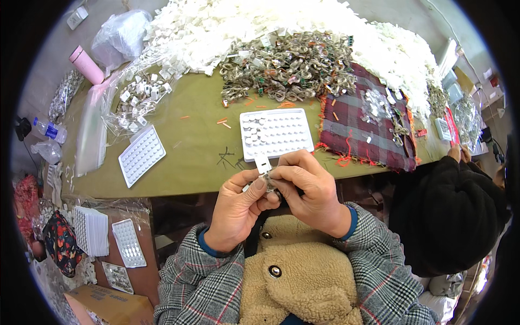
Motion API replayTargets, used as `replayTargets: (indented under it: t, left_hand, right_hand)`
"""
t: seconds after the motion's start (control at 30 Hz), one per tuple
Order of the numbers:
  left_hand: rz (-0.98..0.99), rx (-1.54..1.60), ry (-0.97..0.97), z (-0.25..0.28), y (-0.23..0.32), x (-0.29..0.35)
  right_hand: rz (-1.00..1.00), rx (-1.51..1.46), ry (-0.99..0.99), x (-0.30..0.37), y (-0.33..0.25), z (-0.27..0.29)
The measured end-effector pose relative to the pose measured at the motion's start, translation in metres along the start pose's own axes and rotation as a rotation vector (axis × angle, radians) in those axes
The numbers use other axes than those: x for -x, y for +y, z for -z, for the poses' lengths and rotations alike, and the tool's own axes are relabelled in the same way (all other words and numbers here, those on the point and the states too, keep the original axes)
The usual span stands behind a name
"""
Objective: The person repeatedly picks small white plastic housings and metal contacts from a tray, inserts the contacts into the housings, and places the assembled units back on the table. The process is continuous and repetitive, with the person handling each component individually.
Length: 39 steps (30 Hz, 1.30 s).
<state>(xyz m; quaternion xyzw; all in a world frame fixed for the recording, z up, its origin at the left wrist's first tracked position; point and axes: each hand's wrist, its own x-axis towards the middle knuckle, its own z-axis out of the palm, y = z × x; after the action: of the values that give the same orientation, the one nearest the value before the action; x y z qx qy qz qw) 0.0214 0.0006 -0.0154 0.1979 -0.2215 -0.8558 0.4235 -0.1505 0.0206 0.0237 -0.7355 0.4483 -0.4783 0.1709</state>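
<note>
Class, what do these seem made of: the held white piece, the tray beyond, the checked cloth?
White piece: probably hard plastic, smooth and opaque. Tray: likely moulded plastic, smooth, with repeating rounded forms. Cloth: woven fabric, matte, fraying into threads.

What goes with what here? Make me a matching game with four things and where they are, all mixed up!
Things
1. pink bottle
2. plaid cloth
3. white plastic piece
4. cardboard box

Places
A. between the left hand and the right hand
B. in the picture's lower left
C. on the table, with small pale pieces on it
D. beside a bulging clear plastic bag

Right pairs: 1-D, 2-C, 3-A, 4-B
</note>
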Motion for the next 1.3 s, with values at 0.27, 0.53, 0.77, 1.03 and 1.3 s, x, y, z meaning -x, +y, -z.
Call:
replayTargets:
  t: [0.27,0.53,0.77,1.03,1.3]
  left_hand:
    - [0.058,0.032,-0.021,-0.007,-0.011,0.011]
    - [0.062,0.059,-0.058,-0.005,-0.011,0.012]
    - [0.098,0.114,-0.036,0.004,-0.008,0.007]
    - [0.049,-0.033,0.031,0.012,0.002,0.002]
    - [0.117,-0.058,0.095,0.016,0.024,-0.006]
  right_hand:
    - [-0.04,-0.039,-0.103,0.017,-0.015,0.016]
    - [0.022,0.048,-0.051,0.015,-0.017,0.011]
    - [-0.034,-0.003,-0.003,0.006,-0.01,0.014]
    - [0.339,0.15,0.01,-0.003,0.01,-0.017]
    - [-0.18,0.172,0.066,-0.029,0.034,-0.012]
